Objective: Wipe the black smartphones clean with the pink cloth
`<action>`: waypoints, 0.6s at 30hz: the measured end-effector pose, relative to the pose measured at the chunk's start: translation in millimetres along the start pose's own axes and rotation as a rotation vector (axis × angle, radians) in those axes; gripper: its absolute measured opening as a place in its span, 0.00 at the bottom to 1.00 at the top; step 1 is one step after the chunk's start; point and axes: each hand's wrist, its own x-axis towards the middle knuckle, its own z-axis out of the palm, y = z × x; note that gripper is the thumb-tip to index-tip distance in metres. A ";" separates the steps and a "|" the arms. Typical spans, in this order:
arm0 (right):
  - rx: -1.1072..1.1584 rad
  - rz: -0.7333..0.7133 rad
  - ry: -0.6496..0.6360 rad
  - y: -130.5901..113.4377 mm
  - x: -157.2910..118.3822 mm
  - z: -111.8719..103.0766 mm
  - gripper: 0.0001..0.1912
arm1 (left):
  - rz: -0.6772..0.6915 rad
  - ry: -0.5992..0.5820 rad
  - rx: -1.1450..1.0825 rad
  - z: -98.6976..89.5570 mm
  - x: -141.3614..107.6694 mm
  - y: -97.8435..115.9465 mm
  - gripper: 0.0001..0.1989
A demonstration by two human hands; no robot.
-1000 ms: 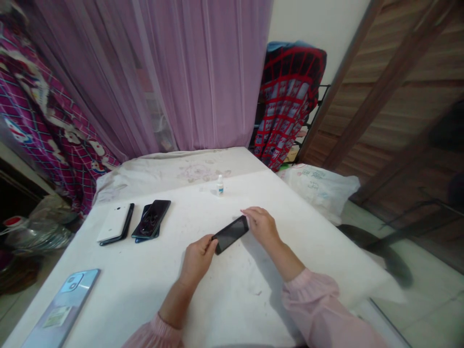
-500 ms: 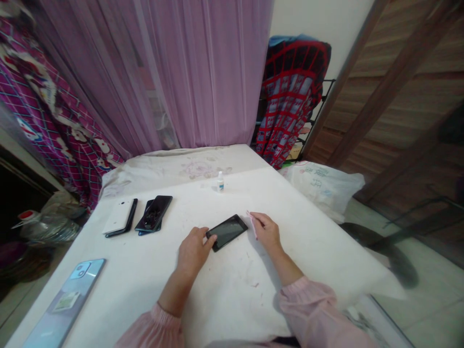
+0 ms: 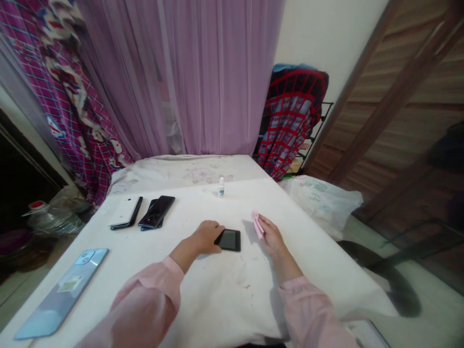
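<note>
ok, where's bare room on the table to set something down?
Between bottle and dark phone pair; right of the right hand, to the table edge. Crowded: left side, white phone and blue phone; centre, left hand on black phone.

The left hand [image 3: 208,237] covers one end of the black phone [image 3: 230,240]; the right hand [image 3: 271,237] hides part of the pink cloth [image 3: 257,225]. Near the table's left edge, a white phone [image 3: 123,211] hides most of the dark phone [image 3: 135,216] beneath. Print on the bottle [image 3: 221,188], towards the far edge, is too small to read. Both sleeves [image 3: 145,299] are cut off.
</note>
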 end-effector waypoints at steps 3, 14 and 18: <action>0.104 0.059 -0.051 -1.5 0.8 -2.1 0.15 | 0.201 -0.020 0.104 -14.7 -7.3 -12.0 0.32; 0.254 0.188 -0.113 -0.9 -4.2 -2.4 0.14 | -0.446 0.257 -0.264 43.4 -32.6 55.9 0.43; 0.284 0.209 -0.125 -0.8 -9.3 -4.7 0.15 | -0.367 0.306 -0.234 56.7 -19.9 81.4 0.33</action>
